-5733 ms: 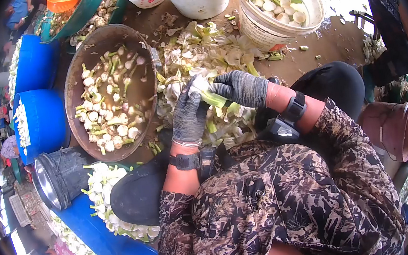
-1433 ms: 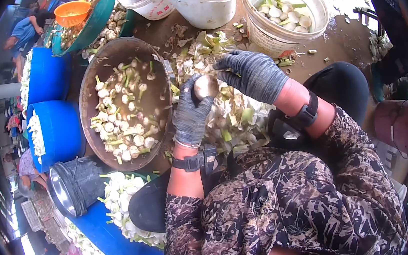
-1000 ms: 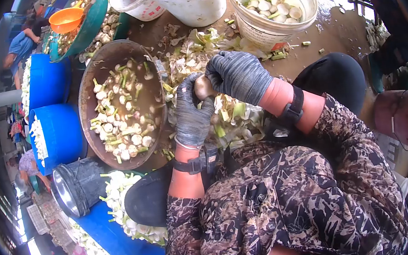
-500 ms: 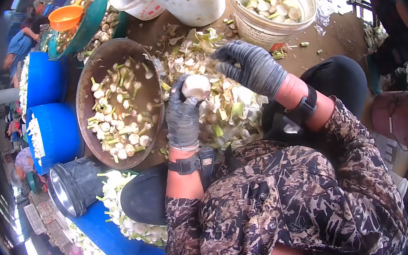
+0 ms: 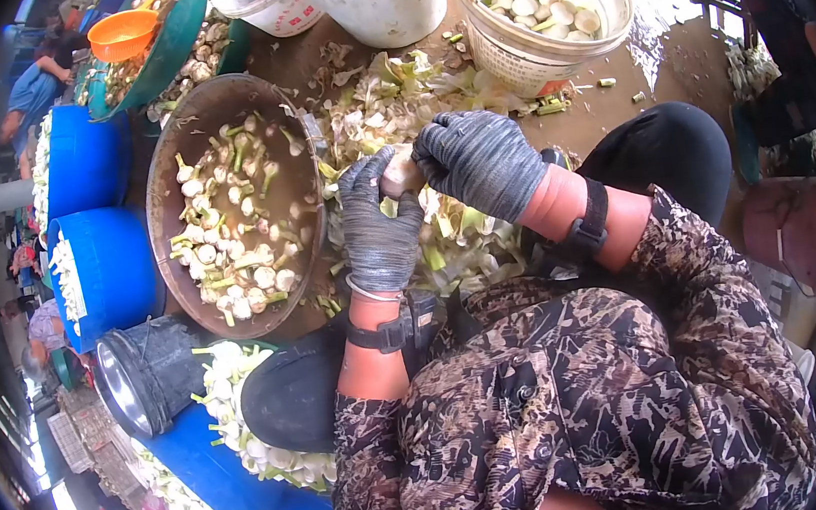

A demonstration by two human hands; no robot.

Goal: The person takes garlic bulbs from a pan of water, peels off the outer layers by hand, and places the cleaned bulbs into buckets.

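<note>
A pale garlic bulb (image 5: 402, 172) is gripped in my left hand (image 5: 380, 226), which wears a grey knit glove with the fingers wrapped round it. My right hand (image 5: 488, 160), gloved the same way, is closed at the bulb's right side, its fingertips pinched against the outer skin. Below and behind both hands lies a heap of peeled garlic skins and leaf scraps (image 5: 471, 233). Left of my left hand stands a round brown basin (image 5: 160, 198) with garlic bulbs (image 5: 252, 258) in murky water.
White buckets stand ahead, one (image 5: 532, 64) holding cut garlic pieces. Blue tubs (image 5: 113, 273) heaped with garlic line the left side, near a black bucket (image 5: 154, 370). A maroon bucket (image 5: 796, 231) stands at right. Other people sit at far left and far right.
My right hand has come down and left from above the heap to the garlic bulb. My left hand has turned the bulb and shifted slightly right.
</note>
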